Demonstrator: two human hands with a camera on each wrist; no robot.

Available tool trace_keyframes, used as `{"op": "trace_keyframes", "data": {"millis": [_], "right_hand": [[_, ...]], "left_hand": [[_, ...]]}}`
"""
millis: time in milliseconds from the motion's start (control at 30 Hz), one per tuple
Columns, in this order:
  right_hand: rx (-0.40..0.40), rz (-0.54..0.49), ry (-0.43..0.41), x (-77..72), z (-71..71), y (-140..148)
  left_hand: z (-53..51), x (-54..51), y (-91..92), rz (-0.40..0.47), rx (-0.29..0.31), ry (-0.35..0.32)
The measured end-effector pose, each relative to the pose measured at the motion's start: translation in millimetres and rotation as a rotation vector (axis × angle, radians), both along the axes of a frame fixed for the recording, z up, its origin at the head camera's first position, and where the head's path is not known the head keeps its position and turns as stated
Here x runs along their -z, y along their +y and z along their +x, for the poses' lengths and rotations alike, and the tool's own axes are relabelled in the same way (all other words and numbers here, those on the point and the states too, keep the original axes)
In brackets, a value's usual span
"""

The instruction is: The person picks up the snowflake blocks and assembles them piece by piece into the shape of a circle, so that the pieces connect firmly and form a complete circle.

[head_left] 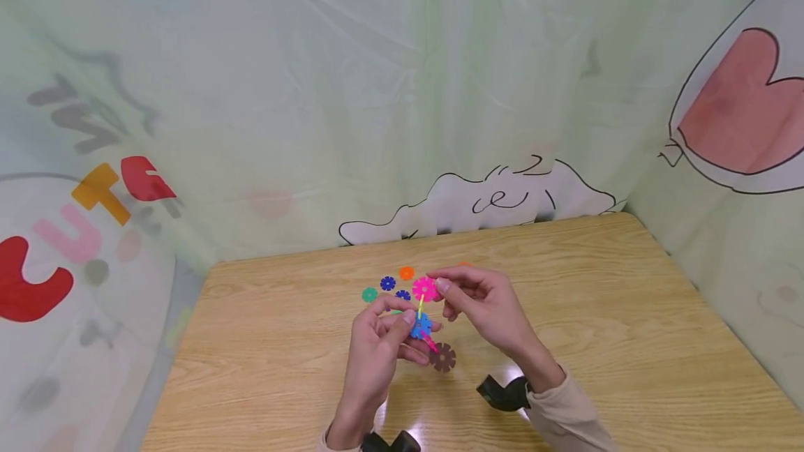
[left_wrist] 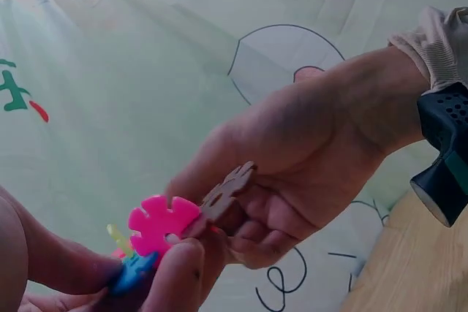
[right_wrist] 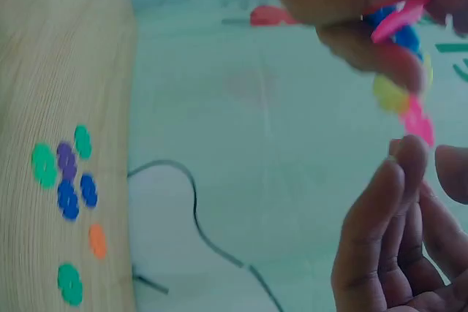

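Several notched plastic discs are joined edge to edge into one small piece. My left hand [head_left: 375, 347] pinches its blue disc [head_left: 421, 326] between thumb and fingers. A yellow disc [head_left: 421, 305], seen edge-on, rises from the blue one and meets a bright pink disc [head_left: 423, 289] at the top. The thumb and index finger of my right hand [head_left: 493, 304] pinch that top disc at its right edge. Below the blue disc, a second pink disc [left_wrist: 162, 224] links to a brown disc [head_left: 443, 358]. Fingers partly hide the joints.
Loose discs lie on the wooden table [head_left: 264, 340] beyond my hands: green [head_left: 369, 295], dark blue [head_left: 387, 283] and orange [head_left: 406, 273], with a purple disc [right_wrist: 66, 160] among them. Another orange disc [head_left: 465, 264] shows behind my right hand. A printed curtain [head_left: 377, 124] stands at the table's back edge.
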State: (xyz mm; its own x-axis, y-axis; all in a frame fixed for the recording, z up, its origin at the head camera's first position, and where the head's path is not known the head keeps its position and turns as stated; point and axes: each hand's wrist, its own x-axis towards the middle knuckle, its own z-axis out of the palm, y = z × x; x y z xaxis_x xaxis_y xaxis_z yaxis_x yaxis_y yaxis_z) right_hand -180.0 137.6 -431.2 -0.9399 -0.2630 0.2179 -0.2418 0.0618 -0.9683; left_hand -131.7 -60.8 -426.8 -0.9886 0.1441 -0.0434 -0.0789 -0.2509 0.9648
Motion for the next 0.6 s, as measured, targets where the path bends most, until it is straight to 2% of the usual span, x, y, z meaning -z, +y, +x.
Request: {"op": "trace_keyframes", "data": {"millis": [133, 267, 333, 433, 600], "right_hand": [[0.082, 0.164, -0.049, 17.5, -16.5, 9.9], [0.209, 0.417, -0.078, 46.4, -37.5, 23.8], [0.243, 0.546, -0.087, 60.8, -45.3, 30.2], [0.243, 0.689, -0.091, 78.9, -52.3, 36.8], [0.206, 0.771, -0.084, 96.2, -57.9, 39.1]], "left_hand": [[-3.8, 2.6, -0.9, -0.028, -0.027, -0.016], [-6.9, 6.1, -1.6, -0.039, -0.054, -0.038], [-7.8, 7.9, -2.0, -0.036, -0.064, -0.044], [-8.4, 10.1, -2.7, -0.025, -0.07, -0.055], [-8.9, 12.2, -4.2, -0.014, -0.051, -0.051]]}}
